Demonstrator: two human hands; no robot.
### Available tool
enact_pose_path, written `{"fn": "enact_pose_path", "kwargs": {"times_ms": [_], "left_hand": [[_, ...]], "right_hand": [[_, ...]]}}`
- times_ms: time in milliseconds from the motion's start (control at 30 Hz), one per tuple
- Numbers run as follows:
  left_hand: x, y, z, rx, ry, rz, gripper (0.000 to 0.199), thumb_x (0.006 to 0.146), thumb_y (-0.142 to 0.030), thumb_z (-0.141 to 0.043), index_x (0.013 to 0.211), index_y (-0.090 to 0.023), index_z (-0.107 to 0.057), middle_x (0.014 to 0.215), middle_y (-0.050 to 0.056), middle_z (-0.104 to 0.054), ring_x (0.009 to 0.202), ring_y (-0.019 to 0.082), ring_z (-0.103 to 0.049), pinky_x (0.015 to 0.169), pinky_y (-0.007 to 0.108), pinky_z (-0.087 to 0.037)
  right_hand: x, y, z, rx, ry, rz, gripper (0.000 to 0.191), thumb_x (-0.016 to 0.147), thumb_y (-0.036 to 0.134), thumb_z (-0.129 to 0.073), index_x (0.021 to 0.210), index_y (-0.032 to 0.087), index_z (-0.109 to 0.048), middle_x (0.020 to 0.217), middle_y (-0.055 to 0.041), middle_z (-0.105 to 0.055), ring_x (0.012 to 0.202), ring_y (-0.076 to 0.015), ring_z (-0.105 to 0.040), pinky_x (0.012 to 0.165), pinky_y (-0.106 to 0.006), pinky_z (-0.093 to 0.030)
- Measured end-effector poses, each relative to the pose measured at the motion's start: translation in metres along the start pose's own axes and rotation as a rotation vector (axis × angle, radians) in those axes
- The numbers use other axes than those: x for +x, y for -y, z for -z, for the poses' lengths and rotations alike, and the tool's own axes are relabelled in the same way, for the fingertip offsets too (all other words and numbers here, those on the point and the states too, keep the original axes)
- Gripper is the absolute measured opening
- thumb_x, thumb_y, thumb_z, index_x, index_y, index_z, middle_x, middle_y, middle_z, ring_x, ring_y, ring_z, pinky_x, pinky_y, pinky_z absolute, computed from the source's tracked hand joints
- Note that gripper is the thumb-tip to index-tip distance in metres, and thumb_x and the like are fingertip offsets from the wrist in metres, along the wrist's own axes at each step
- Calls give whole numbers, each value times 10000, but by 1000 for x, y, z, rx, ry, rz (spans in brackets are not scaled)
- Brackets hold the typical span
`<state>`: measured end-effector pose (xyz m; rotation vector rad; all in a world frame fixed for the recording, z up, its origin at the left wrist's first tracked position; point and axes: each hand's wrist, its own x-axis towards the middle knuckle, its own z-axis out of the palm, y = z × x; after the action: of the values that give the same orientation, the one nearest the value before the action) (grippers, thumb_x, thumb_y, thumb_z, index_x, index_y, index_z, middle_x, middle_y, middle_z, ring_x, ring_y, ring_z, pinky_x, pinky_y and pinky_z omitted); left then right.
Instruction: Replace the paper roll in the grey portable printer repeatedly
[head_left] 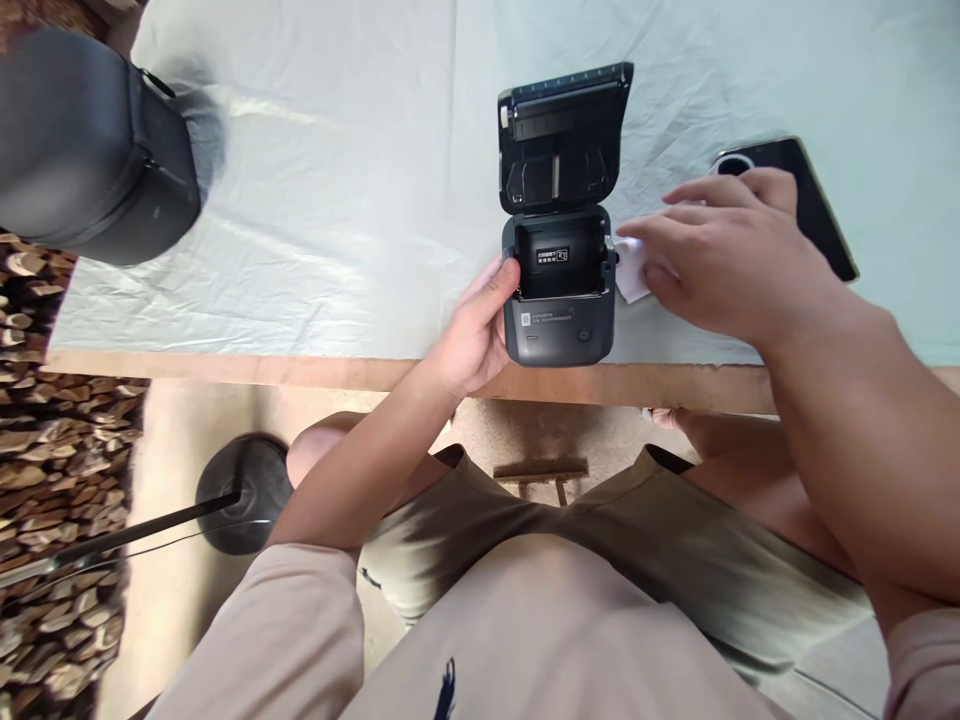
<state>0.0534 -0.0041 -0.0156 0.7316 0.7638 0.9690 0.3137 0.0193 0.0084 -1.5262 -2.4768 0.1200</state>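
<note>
A dark label printer (pixel 559 335) stands upright near the table's front edge, its lid (pixel 562 150) raised and its paper bay (pixel 551 255) showing. My left hand (pixel 484 325) grips the printer's left side, the thumb on the rim of the bay. Just right of the printer, my right hand (pixel 727 250) has thumb and index finger on a small piece of white paper (pixel 632 272); the other fingers are loosely bent. Behind that hand, a white ring-shaped roll (pixel 731 163) is partly hidden, beside a dark phone (pixel 814 200).
A dark rounded case (pixel 97 150) sits at the table's left end. Pale cloth (pixel 337 200) covers the table, with a wooden front edge (pixel 337 368). Below are a round black stand base (pixel 244 495) with a pole and stacked firewood (pixel 60 450).
</note>
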Motion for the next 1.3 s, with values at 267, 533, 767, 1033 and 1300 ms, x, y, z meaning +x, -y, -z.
{"fn": "enact_pose_path", "kwargs": {"times_ms": [267, 533, 767, 1033, 1300], "left_hand": [[0, 0, 0, -6, -26, 23, 376, 1042, -554, -667, 1211, -233, -768, 1291, 61, -835, 1457, 328, -696, 1156, 450, -658], [-1, -1, 0, -39, 38, 15, 377, 1065, -495, -633, 1264, -206, -768, 1266, 55, -848, 1379, 302, -746, 1132, 419, -662], [-2, -1, -1, -45, 17, 11, 355, 1065, -482, -632, 1242, -208, -774, 1220, 43, -854, 1386, 301, -743, 1102, 402, -675], [-1, -1, 1, -30, 32, 5, 371, 1064, -495, -630, 1256, -210, -771, 1263, 46, -845, 1399, 303, -734, 1124, 416, -666], [0, 1, 3, -25, 34, -2, 371, 1045, -528, -677, 1238, -228, -779, 1269, 26, -844, 1450, 306, -702, 1136, 407, -667]], "right_hand": [[-1, 9, 9, -191, 179, -40, 192, 995, 209, -605, 1055, 194, -787, 1250, -197, -745, 1358, -475, -576, 1034, -678, -482], [-3, 4, 11, -258, 83, 61, 166, 989, 224, -593, 1106, 213, -710, 1154, -114, -772, 1219, -387, -691, 984, -556, -524], [1, 8, 30, 359, -170, -207, 476, 822, 243, -871, 1272, 316, -734, 1127, -13, -750, 744, -119, -594, 767, -361, -553], [12, 8, 18, 1248, -299, -449, 420, 582, 269, -1043, 886, 212, -759, 857, -17, -756, 752, -166, -693, 667, -363, -555], [16, 10, 7, 1350, -263, -456, 635, 365, 148, -1078, 844, 241, -670, 812, 10, -707, 775, -192, -733, 642, -338, -577]]}}
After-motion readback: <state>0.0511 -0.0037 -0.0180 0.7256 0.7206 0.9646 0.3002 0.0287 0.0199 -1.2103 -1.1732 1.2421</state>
